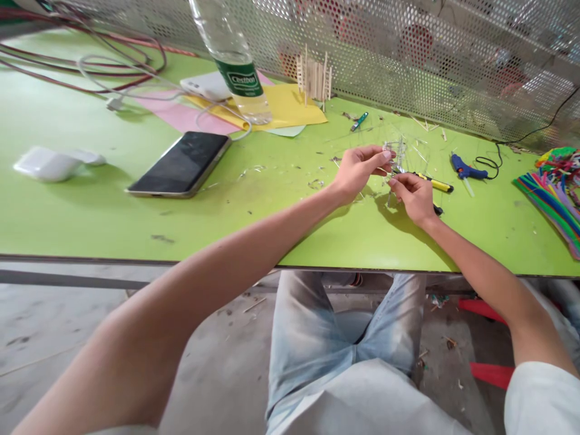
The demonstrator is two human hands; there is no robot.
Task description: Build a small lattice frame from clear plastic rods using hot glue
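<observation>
Here, the fingertips of the left hand (359, 170) and the right hand (415, 194) are pinched on a thin wiry piece (400, 151), over the desk (290, 181) between its near and far edges, right of middle; its exact shape is too fine to make out. Steady the wiry piece with one pinch and work with the other, using light force, as such thin stock should bend easily. Avoid brushing the yellow knife (437, 183) just beside the right hand. The glue gun (469, 170) lies toward the far right corner.
</observation>
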